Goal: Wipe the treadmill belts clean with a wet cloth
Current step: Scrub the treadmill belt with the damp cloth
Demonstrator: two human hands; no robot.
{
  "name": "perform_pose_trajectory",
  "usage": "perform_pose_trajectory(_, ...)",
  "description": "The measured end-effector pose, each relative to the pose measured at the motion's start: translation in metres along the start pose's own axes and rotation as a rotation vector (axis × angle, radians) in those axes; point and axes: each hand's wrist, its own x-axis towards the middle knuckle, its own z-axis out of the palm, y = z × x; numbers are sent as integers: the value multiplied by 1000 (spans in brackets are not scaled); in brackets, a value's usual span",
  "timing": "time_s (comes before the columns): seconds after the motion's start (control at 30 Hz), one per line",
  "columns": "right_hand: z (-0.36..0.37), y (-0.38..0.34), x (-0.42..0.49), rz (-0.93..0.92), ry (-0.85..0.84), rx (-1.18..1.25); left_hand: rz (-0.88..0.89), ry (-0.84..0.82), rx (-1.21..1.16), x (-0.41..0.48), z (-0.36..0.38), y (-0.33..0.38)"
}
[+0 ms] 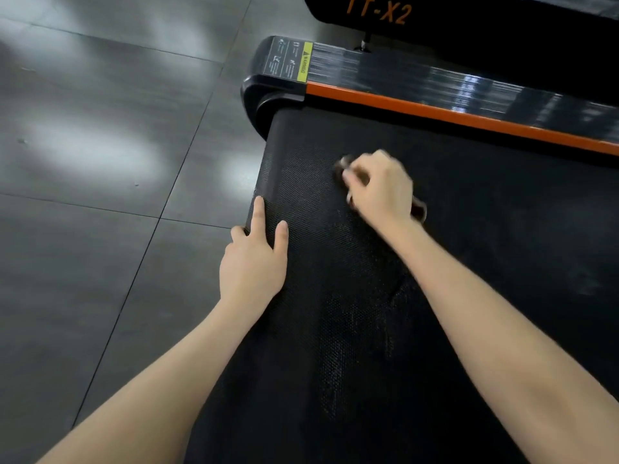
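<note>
While the wipe is mid-pass: one belt [368, 313] in view, second treadmill [469, 25] behind it, its belt hidden. Two hands. Left hand [254, 262] braces the belt's end edge, index and thumb spread flat. Right hand [380, 187], fingers curled, bunches the one dark cloth [419, 209] against the belt; blurred. Next, probably: sweep toward the orange rail [469, 118] with steady pressure.

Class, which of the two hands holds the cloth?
The right hand: its fingers curl round the dark cloth on the belt, while the left hand only rests at the belt's edge, holding no cloth.
</note>
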Motion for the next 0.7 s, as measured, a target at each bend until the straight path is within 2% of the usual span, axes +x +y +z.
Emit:
perform_pose_trajectory(0.1, -17, -9, -64, -360, -115, 138, -12, -9, 2, 0, 0, 0)
perform_pose_trajectory(0.17, -21, 5, -54, -455, -158, 138, -9, -8, 9, 0, 0, 1)
perform_pose_trajectory(0.23, -12, 21, -12, -288, -84, 30, -10, -6, 15, 0, 1, 1)
perform_pose_trajectory(0.33, 2, 46, 50, 126, -20, -73, -5, -6, 34, -1, 1, 1)
perform_pose_trajectory(0.37, 6, 47, 58, 185, -14, -80, -3, -3, 44, -1, 1, 1)
perform_pose_trajectory(0.43, 7, 34, 53, 187, -19, -59, -7, 6, 58, 0, 1, 1)
perform_pose_trajectory(0.5, 4, 14, 24, 65, -71, -9, -5, 8, 65, 1, 2, 2)
perform_pose_trajectory(0.63, -25, 0, -57, -292, -170, 139, -6, -8, 69, 0, 0, 2)
perform_pose_trajectory(0.7, -32, 17, -65, -349, -158, 125, -12, -11, 59, 0, 0, 2)
